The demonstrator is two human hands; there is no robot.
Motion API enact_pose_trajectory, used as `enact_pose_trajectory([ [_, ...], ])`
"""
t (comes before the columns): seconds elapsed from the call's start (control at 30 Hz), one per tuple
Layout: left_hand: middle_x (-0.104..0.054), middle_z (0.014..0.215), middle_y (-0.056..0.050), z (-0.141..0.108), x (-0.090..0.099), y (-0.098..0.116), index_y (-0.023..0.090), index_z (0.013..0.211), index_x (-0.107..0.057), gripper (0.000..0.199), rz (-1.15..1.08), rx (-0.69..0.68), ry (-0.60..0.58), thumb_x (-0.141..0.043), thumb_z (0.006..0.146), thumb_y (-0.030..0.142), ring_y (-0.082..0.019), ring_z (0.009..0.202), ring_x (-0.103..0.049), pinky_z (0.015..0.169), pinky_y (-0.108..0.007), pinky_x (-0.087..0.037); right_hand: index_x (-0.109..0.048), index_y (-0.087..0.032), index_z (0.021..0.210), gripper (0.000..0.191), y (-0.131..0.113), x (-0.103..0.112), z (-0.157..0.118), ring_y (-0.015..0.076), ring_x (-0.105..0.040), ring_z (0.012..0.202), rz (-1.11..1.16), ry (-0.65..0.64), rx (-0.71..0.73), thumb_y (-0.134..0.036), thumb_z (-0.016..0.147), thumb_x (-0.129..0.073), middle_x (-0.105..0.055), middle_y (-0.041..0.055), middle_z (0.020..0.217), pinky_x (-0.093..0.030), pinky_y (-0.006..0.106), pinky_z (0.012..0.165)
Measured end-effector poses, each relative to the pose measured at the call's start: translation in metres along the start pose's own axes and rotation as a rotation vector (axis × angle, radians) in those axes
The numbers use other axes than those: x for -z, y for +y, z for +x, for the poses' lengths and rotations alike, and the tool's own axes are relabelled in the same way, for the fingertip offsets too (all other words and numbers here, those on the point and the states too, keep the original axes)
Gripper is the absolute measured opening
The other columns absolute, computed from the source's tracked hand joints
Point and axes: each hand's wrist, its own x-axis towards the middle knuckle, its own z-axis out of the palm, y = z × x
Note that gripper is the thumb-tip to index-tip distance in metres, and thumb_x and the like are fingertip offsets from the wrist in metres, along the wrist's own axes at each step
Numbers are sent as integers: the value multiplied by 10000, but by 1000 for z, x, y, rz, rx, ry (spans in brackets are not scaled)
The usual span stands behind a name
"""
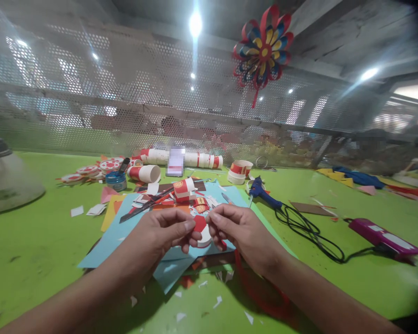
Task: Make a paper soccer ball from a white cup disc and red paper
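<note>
Over the layered light-blue paper, both hands are held close together with bent fingers. Between thumb and fingers, my left hand [176, 228] pinches a red paper piece [199, 223] with angled edges. A white round piece with a thick rim [205, 238] shows just below the red one. My right hand [230, 223] is closed in a pinch at the right side of these pieces; whatever lies between its fingertips is hidden. A red-and-white paper ring [184, 189] and a red label with a gold emblem [201, 205] lie just beyond the fingers.
A blue glue gun [266, 192] lies to the right, its black cord running to a magenta box [383, 235]. Dark scissors [146, 204] rest on the blue paper [132, 232]. Behind stand a blue jar [116, 181], a phone [175, 162] and cardboard tubes [148, 174]. A paper flower [264, 52] hangs above.
</note>
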Motion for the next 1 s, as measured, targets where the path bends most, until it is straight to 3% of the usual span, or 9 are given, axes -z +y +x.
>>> enact_pose_trajectory([
  [0.13,-671,662,-14,1,1,-1,154,716,-690,102,-27,5,-16,-720,778,230,-110,630,-600,554,-202,-422,-635,-166,832,222,1,0,-1,97,-494,576,11,24,8,-387,833,-660,-549,-22,666,-409,243,532],
  [0.3,-684,692,-15,-1,4,-3,157,750,-710,63,-10,-3,-27,-704,794,203,-108,656,-600,586,-206,-434,-632,-149,778,241,-4,-3,-4,92,-490,561,-130,8,8,-382,838,-647,-565,-15,641,-417,250,565],
  [0.53,-704,700,-31,-1,0,2,153,739,-716,59,-21,5,-44,-703,777,196,-120,638,-597,599,-228,-432,-607,-143,734,291,-3,-5,-4,93,-500,527,-118,-55,-25,-417,801,-678,-591,5,667,-407,236,494],
  [0.8,-703,729,-96,0,1,1,106,799,-716,303,-88,-46,-86,-449,891,216,-168,674,-628,605,-257,-471,-595,-142,724,275,1,-5,-3,79,-490,506,-91,-51,34,-393,788,-688,-552,-32,607,-411,229,501],
  [1.0,-686,697,-65,-1,0,1,124,807,-693,230,-87,-35,-65,-503,887,225,-138,634,-603,569,-229,-444,-592,-157,701,309,2,-7,-4,86,-489,503,-65,-34,68,-435,736,-721,-559,-29,601,-414,240,494],
])
